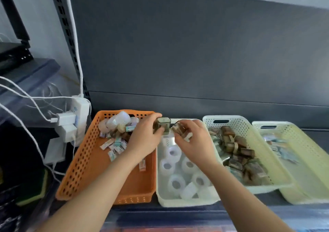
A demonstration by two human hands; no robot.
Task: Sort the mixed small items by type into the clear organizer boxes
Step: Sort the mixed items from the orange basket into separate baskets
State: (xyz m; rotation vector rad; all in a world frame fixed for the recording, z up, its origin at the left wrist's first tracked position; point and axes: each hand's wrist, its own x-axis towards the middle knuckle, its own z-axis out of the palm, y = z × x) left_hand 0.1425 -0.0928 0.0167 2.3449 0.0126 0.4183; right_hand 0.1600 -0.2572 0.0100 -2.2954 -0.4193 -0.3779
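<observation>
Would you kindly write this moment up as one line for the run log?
left hand: holds small brown-filled case | right hand: holds similar case | location: above far end of white basket

The orange basket (83, 162) and white basket (236, 124) look like smooth perforated plastic; the backboard (195, 53) is matt.

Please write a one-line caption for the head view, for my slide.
Left hand holds a clear brownish box, right hand another, above the white basket of tape rolls.
</observation>
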